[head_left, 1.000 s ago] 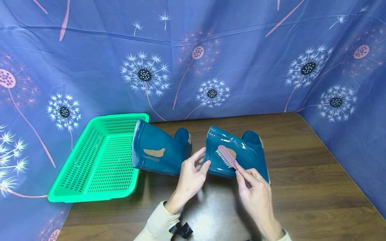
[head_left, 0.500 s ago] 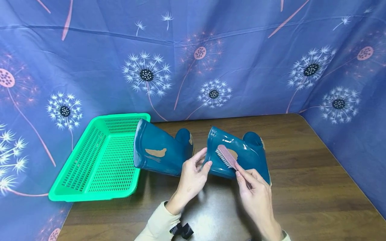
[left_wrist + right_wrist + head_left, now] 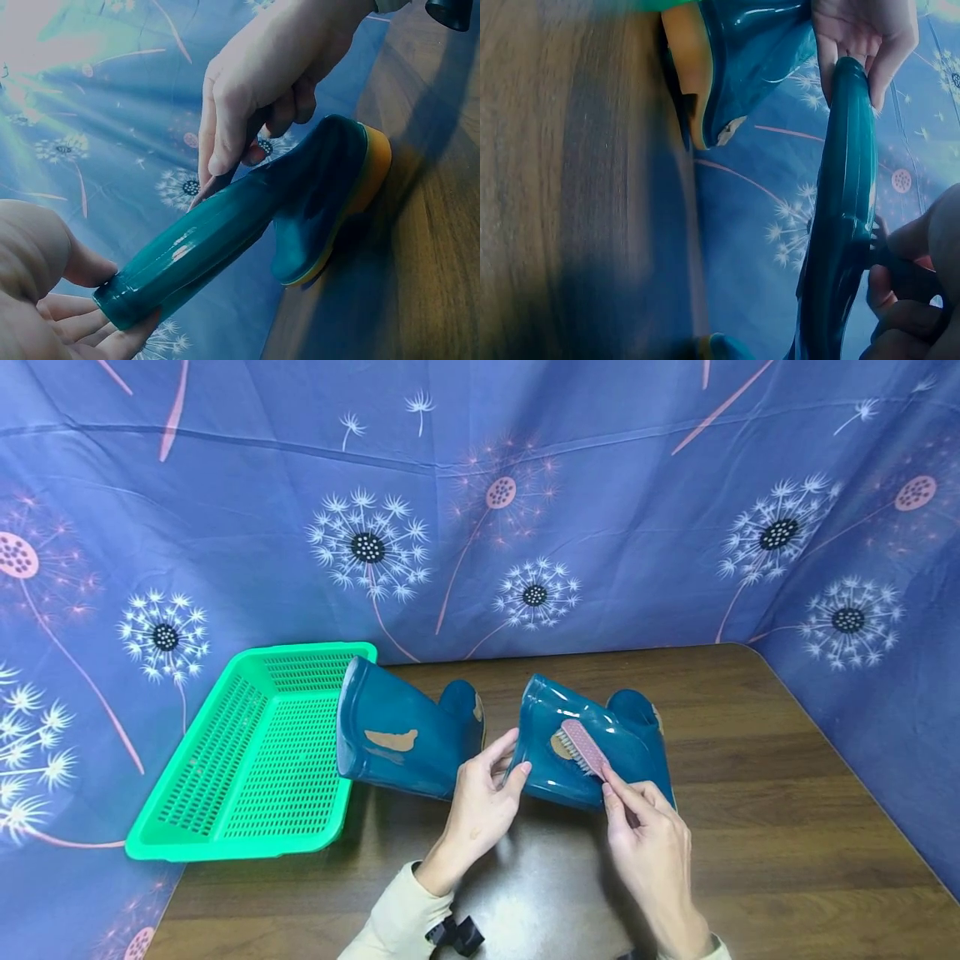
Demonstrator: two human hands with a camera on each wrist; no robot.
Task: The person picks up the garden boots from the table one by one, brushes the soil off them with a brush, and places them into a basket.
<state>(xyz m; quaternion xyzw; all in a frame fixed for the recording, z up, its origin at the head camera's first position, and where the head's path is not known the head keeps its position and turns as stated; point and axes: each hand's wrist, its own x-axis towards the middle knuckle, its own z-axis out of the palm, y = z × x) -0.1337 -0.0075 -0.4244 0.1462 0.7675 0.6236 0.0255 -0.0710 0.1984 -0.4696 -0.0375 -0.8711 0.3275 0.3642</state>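
Note:
A teal rubber boot (image 3: pixel 551 702) lies in front of me, its foot end to the right. My left hand (image 3: pixel 480 806) pinches the rim of its shaft between thumb and fingers, which the left wrist view also shows. My right hand (image 3: pixel 651 852) grips the handle of a pink scrubbing brush (image 3: pixel 583 747). The white bristles meet the shaft at the right side of a tan patch (image 3: pixel 559 746), partly covering it. The matching boot (image 3: pixel 405 702) stands to the left, with a larger tan patch (image 3: pixel 392 740) on its shaft.
At the left is a green perforated plastic basket (image 3: pixel 240 854), its right edge behind the second boot's opening. A wooden table (image 3: pixel 787 827) carries everything. Patterned blue cloth (image 3: pixel 637 568) hangs behind and along the sides. A small black device (image 3: pixel 468 935) sits at the left wrist.
The brush in my right hand has moved right along the shaft, from the patch's left side to its right. My left hand keeps its pinch on the rim.

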